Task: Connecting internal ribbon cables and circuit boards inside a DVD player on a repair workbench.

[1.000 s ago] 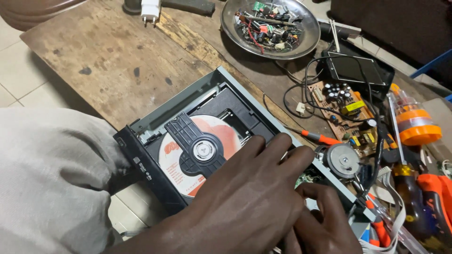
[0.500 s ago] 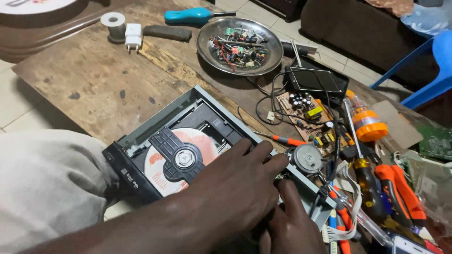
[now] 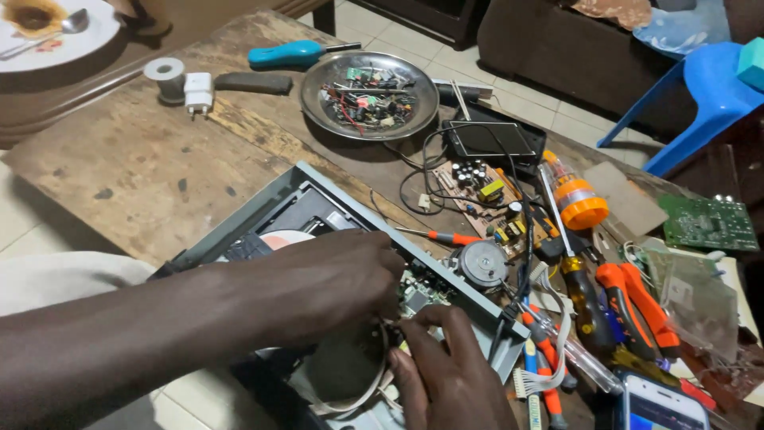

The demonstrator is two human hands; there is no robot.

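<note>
Head view: opened disc player [image 3: 318, 209] lies on worn wooden surface [image 3: 127, 167]. Left hand [image 3: 334, 279] rests curled over player's disc tray, grip around nothing visible. Right hand [image 3: 446, 374] at player's near corner, fingertips pinching a grey cable [image 3: 362, 398]. Metal dish [image 3: 369, 94] beyond player.

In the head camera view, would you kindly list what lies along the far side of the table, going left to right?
Tape roll → white plug adapter → blue-handled screwdriver → metal dish of parts → black box → orange-capped bottle → green circuit board.
</note>
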